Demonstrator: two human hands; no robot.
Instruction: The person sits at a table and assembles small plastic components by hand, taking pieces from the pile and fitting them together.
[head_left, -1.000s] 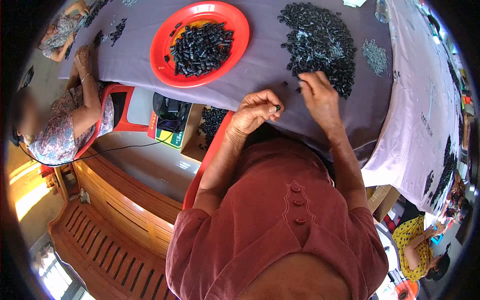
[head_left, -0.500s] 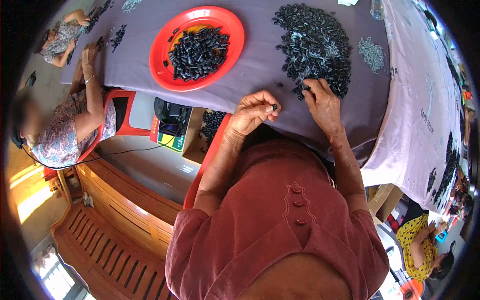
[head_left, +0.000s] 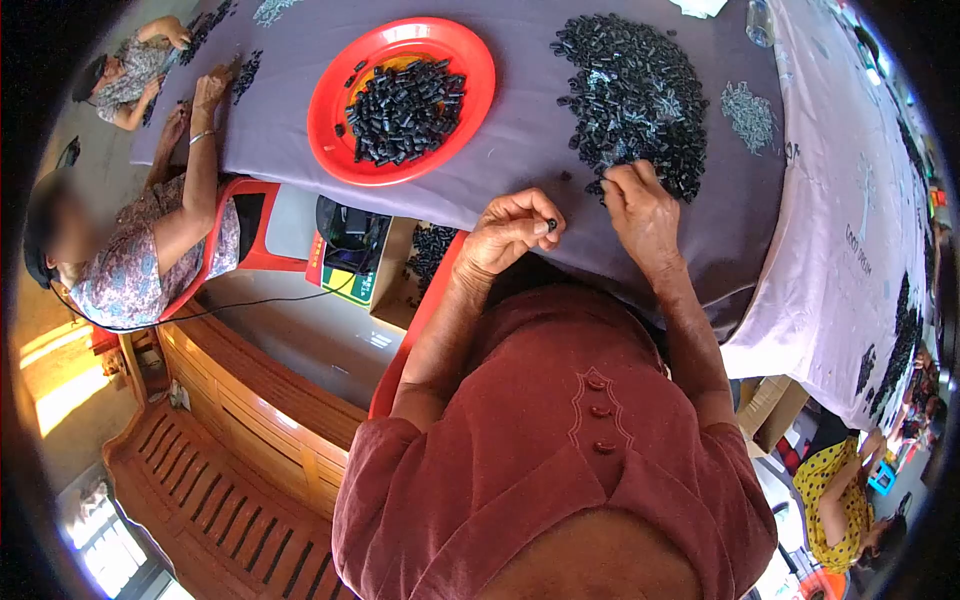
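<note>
My left hand (head_left: 508, 235) is raised at the near table edge, its thumb and fingers closed on a small black plastic piece (head_left: 551, 226) whose round end shows. At the near edge of a big pile of small black plastic pieces (head_left: 630, 85), my right hand (head_left: 642, 212) has its fingertips pinched together. Whatever sits in that pinch is hidden by the fingers. Thin silvery pins or screws (head_left: 668, 103) lie scattered on top of the pile. A separate heap of silvery pins (head_left: 748, 116) lies right of it.
A red plastic plate (head_left: 330, 150) holding more black pieces stands left of the pile on the grey tablecloth (head_left: 525, 120). Below the table edge is a cardboard box (head_left: 402, 270) with black pieces. Another person (head_left: 140, 240) sits at the left; one in yellow (head_left: 838, 495) is at the right.
My right hand's fingers have drawn closer together at the pile, and the dark piece seen between them before is now hidden. My left hand keeps its pinch. The view has shifted slightly.
</note>
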